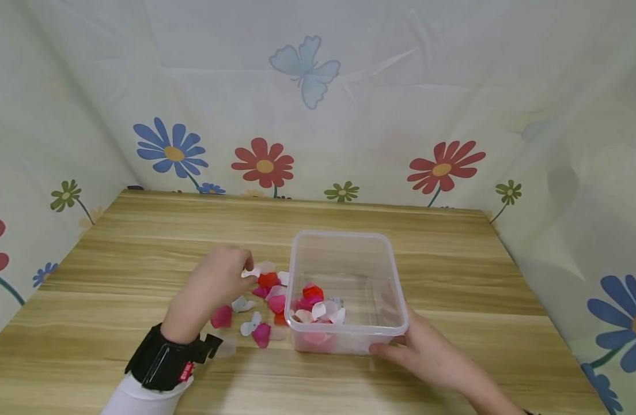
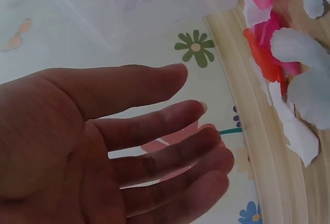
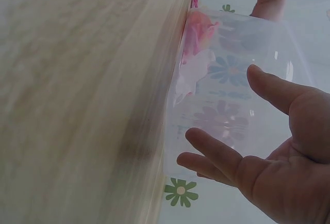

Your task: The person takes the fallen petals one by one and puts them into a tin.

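The left hand [image 1: 211,285] is hanging just beside loose petals [image 1: 277,303] — red, pink and white — that are lying on the table [image 1: 193,230], its grip relaxed with thumb and fingers parted. The right hand [image 1: 427,353] is resting against the near right corner of the box [image 1: 349,330], its grip loose, fingers extended. The box is standing just right of those petals, with more petals [image 1: 319,312] lying inside toward its left.

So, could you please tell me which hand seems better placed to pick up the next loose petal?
Left, I think: the left hand is beside the loose petals and looks empty, while the right hand is across the clear box from them.
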`<state>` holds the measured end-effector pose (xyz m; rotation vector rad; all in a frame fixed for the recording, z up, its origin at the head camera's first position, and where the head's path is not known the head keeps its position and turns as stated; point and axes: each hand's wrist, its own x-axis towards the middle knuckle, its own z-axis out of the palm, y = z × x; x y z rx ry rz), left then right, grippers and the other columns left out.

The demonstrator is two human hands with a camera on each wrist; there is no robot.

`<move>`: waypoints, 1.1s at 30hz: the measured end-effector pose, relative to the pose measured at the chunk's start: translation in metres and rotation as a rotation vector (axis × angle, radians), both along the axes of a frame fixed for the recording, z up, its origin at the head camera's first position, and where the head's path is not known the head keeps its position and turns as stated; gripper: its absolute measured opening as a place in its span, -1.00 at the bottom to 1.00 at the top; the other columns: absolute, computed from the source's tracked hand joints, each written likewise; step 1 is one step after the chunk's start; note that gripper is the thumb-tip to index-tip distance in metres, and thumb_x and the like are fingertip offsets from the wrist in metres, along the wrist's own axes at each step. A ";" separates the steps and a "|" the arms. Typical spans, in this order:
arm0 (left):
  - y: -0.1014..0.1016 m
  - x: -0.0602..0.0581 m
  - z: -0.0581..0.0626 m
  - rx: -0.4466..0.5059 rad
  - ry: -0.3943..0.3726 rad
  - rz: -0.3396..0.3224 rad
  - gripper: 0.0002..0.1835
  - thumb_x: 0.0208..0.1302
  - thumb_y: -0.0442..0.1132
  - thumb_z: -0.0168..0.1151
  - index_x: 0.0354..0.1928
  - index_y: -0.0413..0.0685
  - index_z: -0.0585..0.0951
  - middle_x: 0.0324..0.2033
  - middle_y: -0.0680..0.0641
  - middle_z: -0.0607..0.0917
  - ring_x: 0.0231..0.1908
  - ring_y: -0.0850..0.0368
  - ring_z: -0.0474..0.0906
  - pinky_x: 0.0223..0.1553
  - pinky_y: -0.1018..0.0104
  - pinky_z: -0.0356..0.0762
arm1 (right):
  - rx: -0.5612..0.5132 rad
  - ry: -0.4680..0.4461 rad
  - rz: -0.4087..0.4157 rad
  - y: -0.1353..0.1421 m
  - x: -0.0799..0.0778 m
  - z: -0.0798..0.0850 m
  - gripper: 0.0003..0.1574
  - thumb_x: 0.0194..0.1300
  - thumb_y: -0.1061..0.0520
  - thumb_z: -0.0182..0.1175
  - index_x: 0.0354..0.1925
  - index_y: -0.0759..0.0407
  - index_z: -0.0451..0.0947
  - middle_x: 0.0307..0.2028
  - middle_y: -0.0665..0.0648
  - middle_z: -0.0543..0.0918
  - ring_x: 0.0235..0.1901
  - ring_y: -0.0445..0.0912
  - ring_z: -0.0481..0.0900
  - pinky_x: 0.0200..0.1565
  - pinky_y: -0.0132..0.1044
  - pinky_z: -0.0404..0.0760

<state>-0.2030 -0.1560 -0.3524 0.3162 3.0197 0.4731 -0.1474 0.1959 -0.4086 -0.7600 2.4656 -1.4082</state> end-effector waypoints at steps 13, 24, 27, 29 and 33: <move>-0.005 -0.005 -0.013 -0.053 -0.266 -0.075 -0.72 0.00 -0.38 0.50 -0.29 -0.13 0.56 -0.41 -0.01 0.49 -0.38 0.07 0.44 -0.39 0.32 0.41 | 0.002 0.004 0.002 0.000 -0.001 0.001 -0.08 0.20 0.15 0.42 0.37 0.07 0.13 0.07 0.16 0.53 0.00 -0.06 0.59 -0.03 -0.31 0.54; 0.001 -0.004 -0.023 -0.030 -0.290 -0.092 -0.78 0.03 -0.42 0.46 -0.43 -0.09 0.55 -0.50 -0.01 0.48 -0.44 0.08 0.42 -0.47 0.33 0.36 | -0.009 0.005 0.010 0.000 0.000 0.000 -0.06 0.21 0.18 0.41 0.39 0.06 0.11 0.08 0.16 0.52 0.01 -0.06 0.59 -0.02 -0.31 0.54; 0.002 -0.003 -0.024 -0.020 -0.293 -0.085 -0.79 0.03 -0.45 0.44 -0.46 -0.11 0.55 -0.54 -0.02 0.48 -0.49 0.08 0.42 -0.50 0.34 0.34 | -0.009 0.002 0.009 0.000 0.000 0.001 -0.05 0.21 0.17 0.41 0.40 0.05 0.10 0.09 0.16 0.52 0.02 -0.06 0.59 -0.03 -0.31 0.54; 0.002 -0.003 -0.024 -0.018 -0.292 -0.084 -0.78 0.02 -0.46 0.43 -0.48 -0.11 0.53 -0.56 -0.02 0.47 -0.51 0.08 0.42 -0.52 0.34 0.33 | -0.005 0.000 0.007 0.000 0.000 0.002 -0.04 0.21 0.17 0.41 0.41 0.05 0.09 0.10 0.16 0.52 0.02 -0.05 0.58 -0.02 -0.31 0.54; 0.002 -0.004 -0.026 -0.030 -0.283 -0.092 -0.76 0.04 -0.48 0.39 -0.53 -0.08 0.51 -0.59 -0.02 0.46 -0.52 0.08 0.40 -0.53 0.35 0.31 | 0.010 -0.006 0.001 0.000 0.000 0.003 -0.02 0.21 0.15 0.41 0.42 0.04 0.08 0.11 0.15 0.51 0.03 -0.05 0.58 -0.02 -0.32 0.53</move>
